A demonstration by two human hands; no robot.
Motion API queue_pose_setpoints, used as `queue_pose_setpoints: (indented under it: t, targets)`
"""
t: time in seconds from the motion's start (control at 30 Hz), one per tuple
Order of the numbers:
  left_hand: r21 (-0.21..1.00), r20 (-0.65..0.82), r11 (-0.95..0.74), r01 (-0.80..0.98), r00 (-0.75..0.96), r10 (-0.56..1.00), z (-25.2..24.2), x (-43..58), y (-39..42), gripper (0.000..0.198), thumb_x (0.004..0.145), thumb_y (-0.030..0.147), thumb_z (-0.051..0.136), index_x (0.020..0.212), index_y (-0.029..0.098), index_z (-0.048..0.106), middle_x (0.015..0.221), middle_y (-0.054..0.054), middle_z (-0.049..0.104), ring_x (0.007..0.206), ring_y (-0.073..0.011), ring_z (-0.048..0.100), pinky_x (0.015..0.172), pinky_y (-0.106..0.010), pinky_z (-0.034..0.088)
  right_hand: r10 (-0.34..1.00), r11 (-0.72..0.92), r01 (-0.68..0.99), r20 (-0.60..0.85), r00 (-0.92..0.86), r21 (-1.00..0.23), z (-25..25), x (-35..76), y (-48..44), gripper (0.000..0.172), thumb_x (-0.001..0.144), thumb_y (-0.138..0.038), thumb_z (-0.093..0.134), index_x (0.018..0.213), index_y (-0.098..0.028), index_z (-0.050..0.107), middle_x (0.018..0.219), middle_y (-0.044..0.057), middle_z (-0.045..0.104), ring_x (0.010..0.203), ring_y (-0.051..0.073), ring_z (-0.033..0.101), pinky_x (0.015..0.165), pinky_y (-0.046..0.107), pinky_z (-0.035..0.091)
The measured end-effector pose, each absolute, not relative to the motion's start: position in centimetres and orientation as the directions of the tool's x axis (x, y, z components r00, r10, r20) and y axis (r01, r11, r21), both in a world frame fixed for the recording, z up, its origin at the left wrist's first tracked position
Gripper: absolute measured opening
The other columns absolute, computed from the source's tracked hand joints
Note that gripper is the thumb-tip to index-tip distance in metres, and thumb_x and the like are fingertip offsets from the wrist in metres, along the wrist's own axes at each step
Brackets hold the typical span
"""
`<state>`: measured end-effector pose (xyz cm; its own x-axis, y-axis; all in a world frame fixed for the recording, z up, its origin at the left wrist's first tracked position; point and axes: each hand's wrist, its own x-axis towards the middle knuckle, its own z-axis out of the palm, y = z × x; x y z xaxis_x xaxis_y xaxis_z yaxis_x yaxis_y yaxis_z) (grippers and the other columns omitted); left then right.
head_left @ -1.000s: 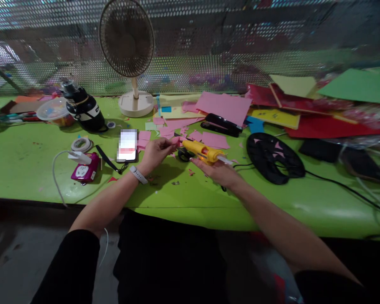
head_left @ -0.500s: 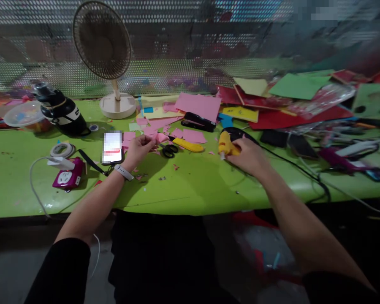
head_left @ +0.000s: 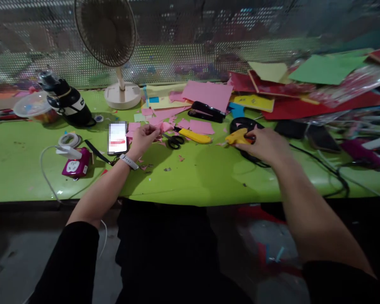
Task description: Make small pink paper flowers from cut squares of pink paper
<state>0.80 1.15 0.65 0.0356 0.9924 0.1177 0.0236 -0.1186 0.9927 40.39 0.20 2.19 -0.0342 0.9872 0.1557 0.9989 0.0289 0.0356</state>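
My left hand [head_left: 143,140] pinches a small folded piece of pink paper [head_left: 166,126] between thumb and fingers, just above the table. Black-handled scissors [head_left: 175,142] and a yellow utility knife [head_left: 195,136] lie to the right of it. My right hand [head_left: 267,145] is closed round a yellow glue gun [head_left: 237,137], whose nozzle points left. Behind the gun sits a coiled black cable [head_left: 247,122]. Pink paper scraps [head_left: 202,126] and a black stapler [head_left: 207,112] lie beyond the knife.
A phone [head_left: 118,138] with a lit screen, a purple power adapter [head_left: 77,163], a tape roll [head_left: 69,140] and a black bottle [head_left: 70,103] stand on the left. At the back are a fan [head_left: 123,96] and, rightward, piled coloured sheets [head_left: 331,69].
The glue gun has turned in my right hand from nozzle down to nozzle leftward. My left hand still pinches the pink paper. The whole view has shifted slightly.
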Motion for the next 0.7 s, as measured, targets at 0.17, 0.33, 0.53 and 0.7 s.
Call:
queue_pose_setpoints:
  t: [0.17, 0.33, 0.53, 0.7]
  targets:
    - [0.993, 0.11, -0.113, 0.038, 0.073, 0.991, 0.8, 1.1, 0.9, 0.012, 0.088, 0.023, 0.073, 0.084, 0.014, 0.066, 0.079, -0.006, 0.073, 0.074, -0.0137, 0.073, 0.075, -0.03, 0.063, 0.917, 0.361, 0.928, 0.22, -0.334, -0.093, 3.0, 34.2, -2.0, 0.028, 0.096, -0.032, 0.054, 0.108, -0.015, 0.072, 0.113, 0.017, 0.07, 0.107, 0.03, 0.063, 0.091, 0.042, 0.047]
    - [0.993, 0.107, -0.111, 0.048, 0.073, 0.992, 0.6, 1.2, 1.0, 0.013, 0.088, 0.023, 0.073, 0.082, 0.014, 0.065, 0.079, -0.004, 0.072, 0.071, -0.0119, 0.071, 0.074, -0.029, 0.062, 0.717, 0.663, 0.645, 0.071, -0.694, -0.38, 2.7, 27.5, -1.8, 0.028, 0.097, -0.03, 0.051, 0.116, -0.025, 0.071, 0.123, 0.011, 0.067, 0.102, 0.025, 0.066, 0.089, 0.04, 0.051]
    - [0.995, 0.089, -0.091, 0.026, 0.07, 0.994, 0.4, 1.2, 1.0, 0.017, 0.087, 0.026, 0.075, 0.081, 0.015, 0.064, 0.079, -0.005, 0.071, 0.07, -0.0132, 0.071, 0.075, -0.033, 0.061, 0.581, 0.71, 0.511, -0.006, -0.814, -0.485, 2.4, 25.7, 1.0, 0.022, 0.093, -0.026, 0.055, 0.099, -0.024, 0.075, 0.101, 0.008, 0.07, 0.092, 0.023, 0.065, 0.083, 0.037, 0.05]
    - [0.997, 0.064, -0.068, 0.049, 0.076, 0.995, 0.4, 1.2, 0.9, 0.017, 0.086, 0.027, 0.077, 0.083, 0.015, 0.065, 0.081, -0.006, 0.073, 0.072, -0.0133, 0.071, 0.076, -0.032, 0.06, 0.557, 0.678, 0.462, -0.011, -0.831, -0.572, 2.3, 26.0, 1.3, 0.017, 0.092, -0.029, 0.058, 0.09, -0.025, 0.075, 0.091, 0.007, 0.071, 0.09, 0.022, 0.064, 0.083, 0.037, 0.049]
